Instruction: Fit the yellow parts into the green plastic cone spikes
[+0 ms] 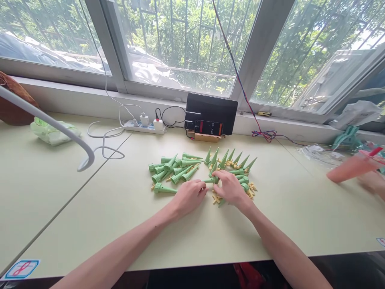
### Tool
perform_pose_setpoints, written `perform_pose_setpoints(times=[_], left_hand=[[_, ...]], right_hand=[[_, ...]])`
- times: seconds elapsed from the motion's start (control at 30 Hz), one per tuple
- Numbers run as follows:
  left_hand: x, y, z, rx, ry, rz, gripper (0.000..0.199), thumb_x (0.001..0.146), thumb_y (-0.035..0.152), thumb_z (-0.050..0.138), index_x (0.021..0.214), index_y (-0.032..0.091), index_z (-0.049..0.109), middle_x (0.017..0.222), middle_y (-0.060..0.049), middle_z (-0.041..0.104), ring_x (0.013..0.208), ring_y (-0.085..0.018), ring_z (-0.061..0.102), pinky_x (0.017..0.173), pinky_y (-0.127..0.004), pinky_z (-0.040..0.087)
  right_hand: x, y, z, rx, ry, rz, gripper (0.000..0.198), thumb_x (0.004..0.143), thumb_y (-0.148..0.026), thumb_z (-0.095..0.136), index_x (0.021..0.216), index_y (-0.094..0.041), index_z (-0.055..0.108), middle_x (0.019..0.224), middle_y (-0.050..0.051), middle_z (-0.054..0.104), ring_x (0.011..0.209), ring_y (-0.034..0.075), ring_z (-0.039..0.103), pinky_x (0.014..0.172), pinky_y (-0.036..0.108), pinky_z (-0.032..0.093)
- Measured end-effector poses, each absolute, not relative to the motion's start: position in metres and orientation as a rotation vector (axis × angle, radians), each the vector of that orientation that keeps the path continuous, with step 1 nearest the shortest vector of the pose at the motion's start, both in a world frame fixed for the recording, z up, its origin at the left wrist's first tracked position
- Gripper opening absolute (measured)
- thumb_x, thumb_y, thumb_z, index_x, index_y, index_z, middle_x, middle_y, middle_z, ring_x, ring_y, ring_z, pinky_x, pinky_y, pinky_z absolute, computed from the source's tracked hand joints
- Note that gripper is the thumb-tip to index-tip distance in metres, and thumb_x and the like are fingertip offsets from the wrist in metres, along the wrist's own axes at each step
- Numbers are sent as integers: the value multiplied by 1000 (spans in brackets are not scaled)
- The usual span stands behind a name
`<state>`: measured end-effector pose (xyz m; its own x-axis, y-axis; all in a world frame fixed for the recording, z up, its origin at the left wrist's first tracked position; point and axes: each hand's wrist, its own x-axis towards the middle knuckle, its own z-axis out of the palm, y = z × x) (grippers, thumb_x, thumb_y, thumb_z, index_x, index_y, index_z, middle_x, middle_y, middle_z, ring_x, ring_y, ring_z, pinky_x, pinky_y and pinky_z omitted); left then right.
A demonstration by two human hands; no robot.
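Over the middle of the table, a green plant watering spike lies sideways between my two hands. My left hand is closed, its fingertips pinched at the spike's narrow end; the fingers hide the tip. My right hand grips the wide collar end between thumb and fingers. Left of the hands is a loose pile of green spikes, with one spike lying beside my left wrist. Behind my right hand, several spikes stand point up. Small yellow valve pieces lie under and around my right hand.
A phone leans against a black tablet at the back. To its left are a power strip and white cables. Another person's hand is at the right, by a red drink cup. A white curved bar crosses the left.
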<state>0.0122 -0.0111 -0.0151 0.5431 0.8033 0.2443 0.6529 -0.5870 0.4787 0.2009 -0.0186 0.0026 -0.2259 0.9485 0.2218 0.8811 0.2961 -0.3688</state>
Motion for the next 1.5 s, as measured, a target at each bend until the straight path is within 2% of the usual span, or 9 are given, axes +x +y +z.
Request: perform_pose_setpoints(times=[0.07,0.17,0.33,0.43,0.57,0.9,1.1,1.33,1.5], left_hand=[[12,-11,-15,2448,1193,645,31,94,24,45,71,17,64,73,-4,65,66,-16,59,62,-28,40],[12,-10,-13,2385,1177,712,28,96,28,45,81,18,67,76,-4,68,69,-17,61,66,-29,42],[12,-10,-6,2165,1172,854,30,97,40,46,89,19,65,73,0,64,54,-13,50,57,-27,38],[12,-10,-3,2029,1145,936,30,96,44,47,93,19,63,64,3,56,47,-10,42,50,-26,33],[11,-8,-3,1938,1129,1032,31,96,45,47,90,17,61,53,7,41,43,-9,36,49,-25,30],[11,-4,-6,2023,1210,1105,27,98,40,44,93,18,59,75,0,61,54,-12,50,59,-27,39],[11,-2,-7,2067,1244,1150,26,99,38,41,91,18,56,95,-4,62,58,-12,50,62,-29,42],[11,-3,-6,2094,1253,1106,26,101,36,38,88,18,53,90,-5,58,71,-16,54,68,-30,43],[12,-3,-6,2096,1252,1071,28,100,34,37,80,19,48,85,-4,56,73,-17,53,69,-30,44]], right_hand=[[200,-21,-2,-1556,-2087,223,29,79,-14,58,107,-18,64,98,7,66,82,20,61,69,28,44],[197,-22,-7,-1459,-1960,219,25,81,-18,60,105,-19,64,93,5,66,74,18,59,68,28,45],[190,-24,-8,-1309,-1838,325,22,84,-24,63,105,-18,63,85,2,63,54,11,48,59,26,44],[186,-25,-7,-1262,-1821,416,21,87,-31,64,104,-18,64,81,0,62,49,9,43,55,25,42],[183,-27,-8,-1226,-1872,467,24,88,-33,65,108,-19,64,78,0,59,52,9,44,54,24,41],[197,-23,-11,-1298,-1969,413,28,89,-35,62,112,-20,63,89,4,68,52,11,49,59,27,47],[198,-23,-12,-1339,-2094,317,23,90,-25,61,113,-22,64,92,3,71,64,15,60,73,31,49],[203,-20,-9,-1306,-2021,269,16,94,-26,53,99,-19,66,82,3,69,56,13,54,65,27,47],[220,-14,0,-1352,-1825,174,22,95,-31,50,90,-18,67,73,2,66,52,12,48,58,26,43]])
